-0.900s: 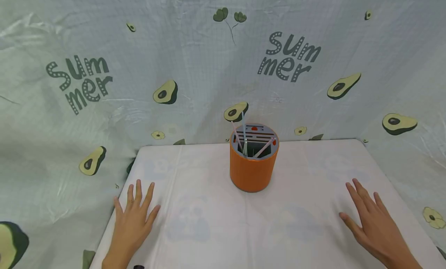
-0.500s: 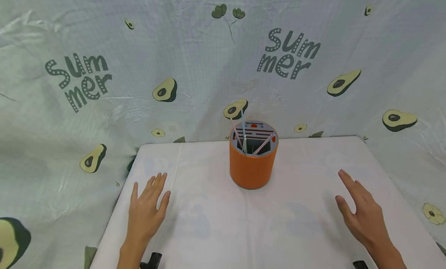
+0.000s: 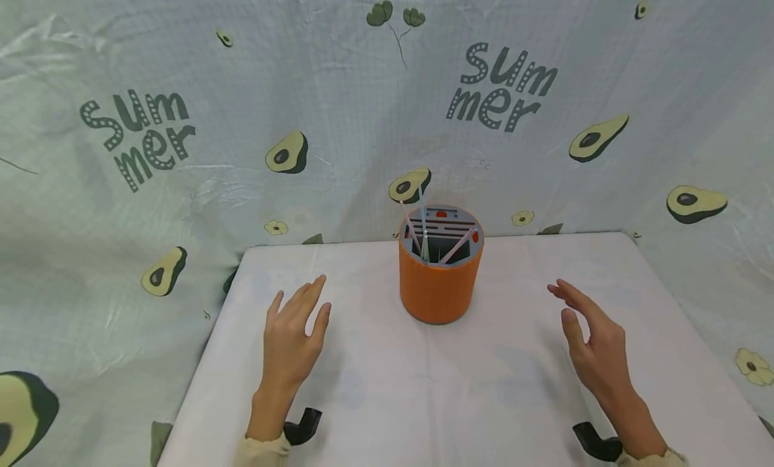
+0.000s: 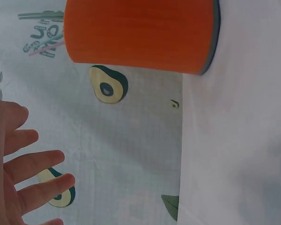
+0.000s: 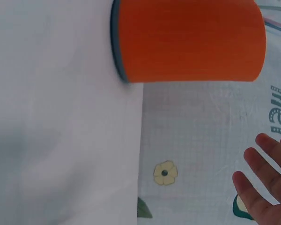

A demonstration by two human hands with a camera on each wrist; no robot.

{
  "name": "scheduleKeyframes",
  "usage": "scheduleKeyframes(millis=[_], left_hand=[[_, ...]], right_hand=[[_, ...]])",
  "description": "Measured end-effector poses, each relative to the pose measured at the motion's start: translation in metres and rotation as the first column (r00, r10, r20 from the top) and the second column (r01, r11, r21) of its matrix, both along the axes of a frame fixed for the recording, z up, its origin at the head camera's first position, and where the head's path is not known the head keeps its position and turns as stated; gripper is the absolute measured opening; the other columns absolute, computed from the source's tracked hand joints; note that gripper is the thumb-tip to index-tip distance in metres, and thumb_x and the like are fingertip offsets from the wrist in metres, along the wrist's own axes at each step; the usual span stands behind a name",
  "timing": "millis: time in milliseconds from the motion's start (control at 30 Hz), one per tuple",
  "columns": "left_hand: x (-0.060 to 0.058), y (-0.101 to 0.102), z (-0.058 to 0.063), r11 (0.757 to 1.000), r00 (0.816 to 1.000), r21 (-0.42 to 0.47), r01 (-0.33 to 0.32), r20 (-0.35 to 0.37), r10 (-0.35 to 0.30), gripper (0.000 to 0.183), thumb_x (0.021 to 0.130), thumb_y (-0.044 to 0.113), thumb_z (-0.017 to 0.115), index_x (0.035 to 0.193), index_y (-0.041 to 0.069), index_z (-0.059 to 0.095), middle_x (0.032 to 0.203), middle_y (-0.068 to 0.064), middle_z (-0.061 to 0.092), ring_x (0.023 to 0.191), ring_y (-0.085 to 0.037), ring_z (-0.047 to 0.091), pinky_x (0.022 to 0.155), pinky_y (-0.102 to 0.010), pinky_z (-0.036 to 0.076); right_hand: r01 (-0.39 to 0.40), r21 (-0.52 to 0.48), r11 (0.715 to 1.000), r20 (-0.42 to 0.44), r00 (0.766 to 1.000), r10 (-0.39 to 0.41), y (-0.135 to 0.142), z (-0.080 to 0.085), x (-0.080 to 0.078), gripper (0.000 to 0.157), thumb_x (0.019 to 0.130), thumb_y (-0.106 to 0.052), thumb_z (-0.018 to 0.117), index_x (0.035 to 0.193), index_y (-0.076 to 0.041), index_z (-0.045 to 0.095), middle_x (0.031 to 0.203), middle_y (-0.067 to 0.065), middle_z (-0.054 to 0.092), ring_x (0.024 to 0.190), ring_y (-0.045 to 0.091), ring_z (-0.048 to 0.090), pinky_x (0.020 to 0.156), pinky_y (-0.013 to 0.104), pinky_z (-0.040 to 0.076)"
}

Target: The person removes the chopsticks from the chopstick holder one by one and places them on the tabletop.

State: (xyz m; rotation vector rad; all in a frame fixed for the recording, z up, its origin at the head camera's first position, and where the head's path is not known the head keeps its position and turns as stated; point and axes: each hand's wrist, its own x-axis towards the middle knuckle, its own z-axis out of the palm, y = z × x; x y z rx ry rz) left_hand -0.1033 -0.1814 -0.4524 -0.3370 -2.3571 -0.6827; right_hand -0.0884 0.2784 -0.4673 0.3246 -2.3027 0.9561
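Note:
An orange cylindrical desk organizer (image 3: 438, 292) with a grey slotted top stands upright near the back edge of the table. Several thin sticks in pink, pale blue and pale green lean out of its open compartment. My left hand (image 3: 291, 343) is to the left of the organizer, fingers extended and thumb apart, holding nothing. On the other side my right hand (image 3: 595, 349) faces it with relaxed fingers and an empty palm. Both wrist views show the orange wall (image 4: 140, 33) of the organizer beyond the fingertips, with a gap between.
A white cloth covers the table (image 3: 423, 400), whose back edge meets a pale curtain (image 3: 338, 84) printed with avocados, flowers and lettering. Black curved mounts (image 3: 304, 427) sit at both wrists, below cream sleeves (image 3: 263, 451).
Both hands have moved forward and inward, toward the organizer from either side. Their palms have turned to face each other. The organizer has stayed in place on the table.

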Motion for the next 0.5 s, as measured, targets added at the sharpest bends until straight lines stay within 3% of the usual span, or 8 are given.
scheduleKeyframes(millis=[167, 300, 367, 500], left_hand=[[-0.009, 0.018, 0.011, 0.998, 0.999, 0.043, 0.041, -0.011, -0.040, 0.050, 0.096, 0.012, 0.073, 0.145, 0.013, 0.063, 0.130, -0.014, 0.074, 0.120, -0.035, 0.072, 0.114, -0.072, 0.037], [-0.016, 0.031, 0.018, 0.996, 0.998, 0.063, 0.057, -0.031, -0.055, 0.049, 0.096, 0.013, 0.073, 0.144, 0.013, 0.064, 0.127, -0.015, 0.075, 0.118, -0.034, 0.073, 0.112, -0.069, 0.042], [-0.019, 0.037, 0.021, 0.995, 0.998, 0.079, 0.058, -0.029, -0.056, 0.046, 0.097, 0.014, 0.072, 0.143, 0.014, 0.065, 0.125, -0.014, 0.076, 0.117, -0.032, 0.073, 0.111, -0.066, 0.045], [-0.026, 0.050, 0.027, 0.988, 0.998, 0.137, 0.064, -0.006, -0.064, 0.039, 0.100, 0.017, 0.070, 0.139, 0.015, 0.068, 0.124, -0.010, 0.077, 0.115, -0.031, 0.073, 0.105, -0.057, 0.052]], right_hand=[[-0.009, -0.021, 1.000, 0.033, 0.999, 0.009, -0.012, 0.003, -0.012, 0.042, 0.108, -0.013, 0.054, 0.150, -0.011, 0.057, 0.128, 0.019, 0.073, 0.119, -0.022, 0.052, 0.095, -0.002, 0.036], [-0.009, -0.054, 0.998, 0.117, 0.993, 0.015, -0.026, 0.009, -0.022, 0.041, 0.109, -0.012, 0.052, 0.150, -0.014, 0.056, 0.133, 0.014, 0.072, 0.115, 0.006, 0.068, 0.095, -0.003, 0.036], [-0.012, -0.076, 0.997, 0.154, 0.988, 0.024, -0.032, 0.012, -0.027, 0.042, 0.110, -0.013, 0.051, 0.151, -0.016, 0.056, 0.135, 0.013, 0.071, 0.114, 0.022, 0.069, 0.095, -0.003, 0.037], [-0.027, -0.124, 0.992, 0.191, 0.980, 0.051, -0.043, 0.015, -0.038, 0.041, 0.111, -0.015, 0.049, 0.152, -0.018, 0.054, 0.138, 0.012, 0.070, 0.113, 0.031, 0.070, 0.093, -0.003, 0.040]])
